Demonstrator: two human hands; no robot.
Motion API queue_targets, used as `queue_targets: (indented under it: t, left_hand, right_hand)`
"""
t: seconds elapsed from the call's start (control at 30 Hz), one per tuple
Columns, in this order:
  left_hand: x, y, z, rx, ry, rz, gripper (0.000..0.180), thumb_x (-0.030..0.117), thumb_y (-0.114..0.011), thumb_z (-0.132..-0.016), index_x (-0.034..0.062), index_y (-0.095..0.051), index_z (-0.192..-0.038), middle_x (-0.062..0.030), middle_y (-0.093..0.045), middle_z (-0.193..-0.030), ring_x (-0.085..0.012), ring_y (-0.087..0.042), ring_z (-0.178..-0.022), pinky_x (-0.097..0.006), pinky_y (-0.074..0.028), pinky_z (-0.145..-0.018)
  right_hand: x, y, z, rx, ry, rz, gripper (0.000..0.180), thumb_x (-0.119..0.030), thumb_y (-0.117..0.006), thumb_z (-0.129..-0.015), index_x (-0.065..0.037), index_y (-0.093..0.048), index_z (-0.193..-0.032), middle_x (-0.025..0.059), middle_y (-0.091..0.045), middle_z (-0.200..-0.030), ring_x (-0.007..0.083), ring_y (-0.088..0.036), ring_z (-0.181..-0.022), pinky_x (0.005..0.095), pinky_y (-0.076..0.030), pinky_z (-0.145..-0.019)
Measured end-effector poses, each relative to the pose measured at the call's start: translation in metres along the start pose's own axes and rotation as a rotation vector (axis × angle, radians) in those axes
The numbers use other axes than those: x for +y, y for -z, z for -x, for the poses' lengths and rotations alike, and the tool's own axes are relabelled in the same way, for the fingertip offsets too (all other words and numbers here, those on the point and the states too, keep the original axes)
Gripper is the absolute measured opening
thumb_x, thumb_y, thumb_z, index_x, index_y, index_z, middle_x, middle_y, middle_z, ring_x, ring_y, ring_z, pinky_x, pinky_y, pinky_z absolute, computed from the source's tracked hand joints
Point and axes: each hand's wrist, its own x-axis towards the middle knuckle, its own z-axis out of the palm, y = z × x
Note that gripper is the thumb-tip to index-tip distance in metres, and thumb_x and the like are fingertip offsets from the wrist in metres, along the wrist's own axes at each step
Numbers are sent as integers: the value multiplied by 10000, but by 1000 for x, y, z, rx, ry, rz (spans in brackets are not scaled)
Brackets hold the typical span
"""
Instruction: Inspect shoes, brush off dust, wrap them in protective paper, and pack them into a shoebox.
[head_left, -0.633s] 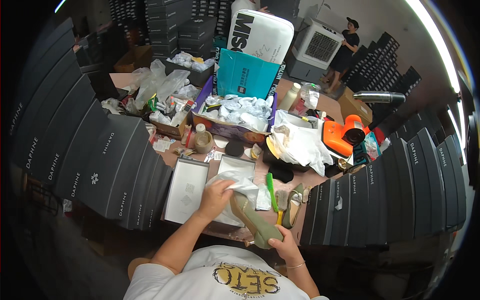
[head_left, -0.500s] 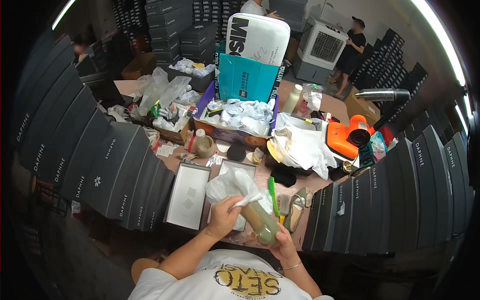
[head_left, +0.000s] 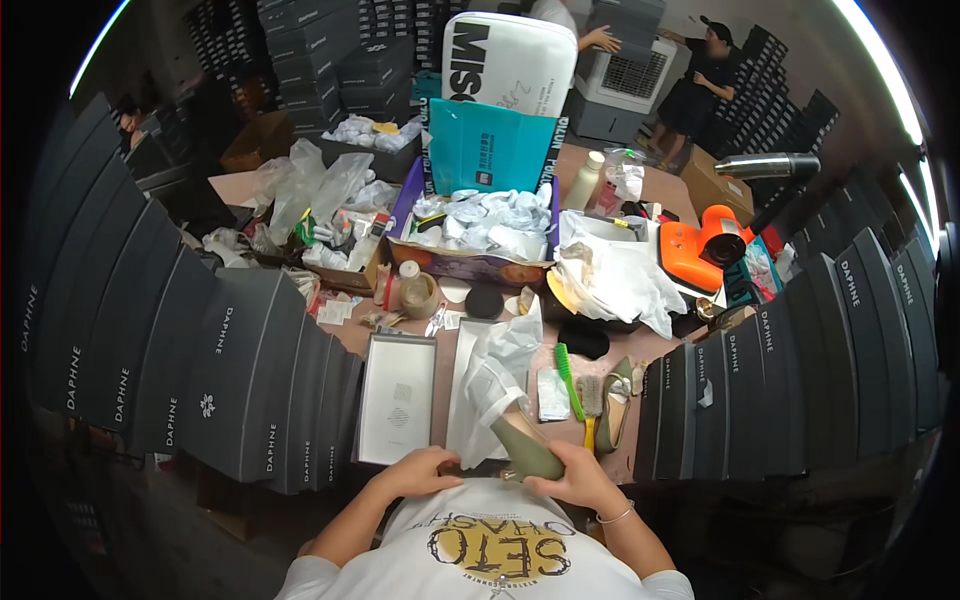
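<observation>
The pinkish table bears a shallow box, green brush and olive shoe.

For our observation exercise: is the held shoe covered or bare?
The shoe is partly covered: white paper hides its far end; its near end shows bare.

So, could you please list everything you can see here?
Held shoe: one, olive, front centre
Tissue: at least one sheet, white, at held shoe's far end
Brushes: two, one green, one yellow-handled, right of tissue
Second shoe: one, olive, right of brushes
Open box parts: two, white inside, centre
Purple box: one, purple, rear centre
Crumpled paper: many, white, inside purple box
Turquoise panel: one, turquoise, behind crumpled paper
Case: one, white, behind turquoise panel
Orange device: one, orange, rear right
Grey boxes: many, dark grey, both sides, background
Air cooler: one, white-grey, back right
Co-workers: at least two, one black-clothed, background
Left hand: one, bare, left of held shoe
Right hand: one, bare, on held shoe
</observation>
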Motion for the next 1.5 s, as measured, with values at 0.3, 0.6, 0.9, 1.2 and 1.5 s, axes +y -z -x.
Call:
queue_targets:
  t: [0.3,0.6,0.9,1.2,1.5]
  left_hand:
    - [-82,86,-120,416,364,564,726,333,-698,-789,-60,-387,-1313,-268,-435,-1301,-372,-423,-1232,-417,-377,-987]
    - [-40,45,-55,937,43,-14,552,295,-706,-784,11,-533,-1225,-227,-493,-1193,-356,-478,-1120,-418,-395,-951]
    - [-31,45,-49,1111,30,284,122,106,-614,-871,-13,-617,-896,-77,-575,-845,-158,-567,-693,-272,-454,-636]
    - [-22,27,-35,910,112,-100,272,53,-600,-791,6,-563,-1057,-151,-584,-930,-322,-584,-894,-384,-471,-778]
    - [9,47,-40,929,35,85,143,123,-610,-852,-12,-596,-899,-130,-547,-822,-259,-561,-709,-342,-457,-640]
  right_hand:
    - [-29,-31,-45,-181,162,309,398,-312,-738,-684,6,-584,-867,170,-599,-750,328,-600,-673,397,-469,-617]
    - [3,-21,-59,-243,-118,-88,474,-310,-737,-697,23,-612,-1011,208,-628,-821,299,-629,-725,356,-483,-666]
    - [-4,-16,-81,-301,-163,-301,394,-251,-716,-743,25,-580,-989,130,-632,-805,222,-611,-669,320,-477,-608]
    - [37,-48,-71,-256,-293,-1384,543,-380,-667,-799,-1,-517,-1159,122,-624,-971,190,-630,-748,247,-509,-594]
    - [63,-58,-68,-216,-341,-1503,543,-437,-634,-825,-32,-517,-1167,111,-615,-993,225,-615,-762,265,-477,-581]
